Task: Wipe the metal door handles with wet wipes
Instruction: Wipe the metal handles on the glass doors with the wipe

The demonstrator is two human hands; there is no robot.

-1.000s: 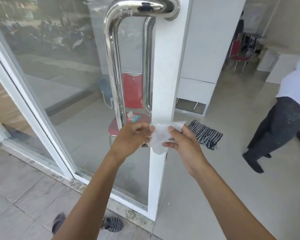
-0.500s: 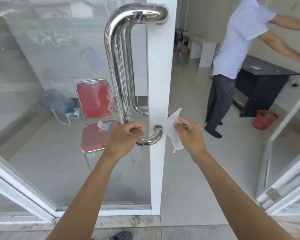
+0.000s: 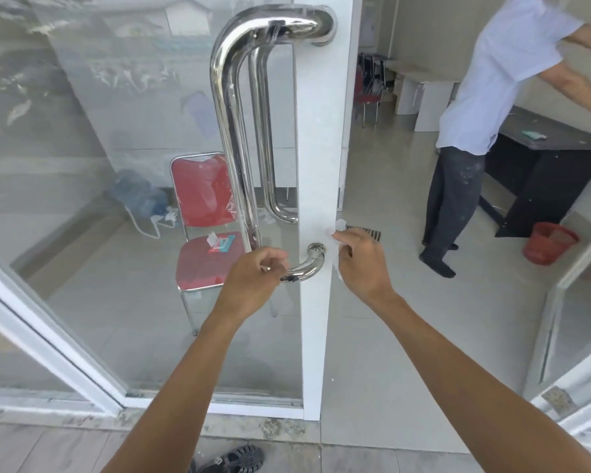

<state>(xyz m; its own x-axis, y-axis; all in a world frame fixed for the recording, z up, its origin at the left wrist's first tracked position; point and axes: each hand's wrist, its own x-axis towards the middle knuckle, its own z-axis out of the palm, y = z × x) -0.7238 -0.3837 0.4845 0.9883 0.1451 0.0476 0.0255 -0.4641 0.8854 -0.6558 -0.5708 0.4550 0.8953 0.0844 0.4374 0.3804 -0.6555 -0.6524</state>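
Note:
A shiny metal door handle (image 3: 226,124) runs down the near side of the glass door, fixed to the white door frame (image 3: 316,165). A second handle (image 3: 265,141) shows through the glass on the far side. My left hand (image 3: 253,285) grips the lower bend of the near handle. My right hand (image 3: 362,268) pinches a white wet wipe (image 3: 339,226) at the frame's right edge; most of the wipe is hidden behind my hand and the frame.
Behind the glass stands a red chair (image 3: 202,196) with a wet wipes pack (image 3: 220,243) on its seat. A person in a white shirt (image 3: 485,131) stands inside to the right, near a dark desk (image 3: 553,172) and a red basket (image 3: 550,247). A striped mat (image 3: 365,232) lies beyond my right hand.
The door has swung and my view has shifted right. My left hand let go of the wipe and took the handle's lower bend. My right hand carried the wipe behind the frame edge.

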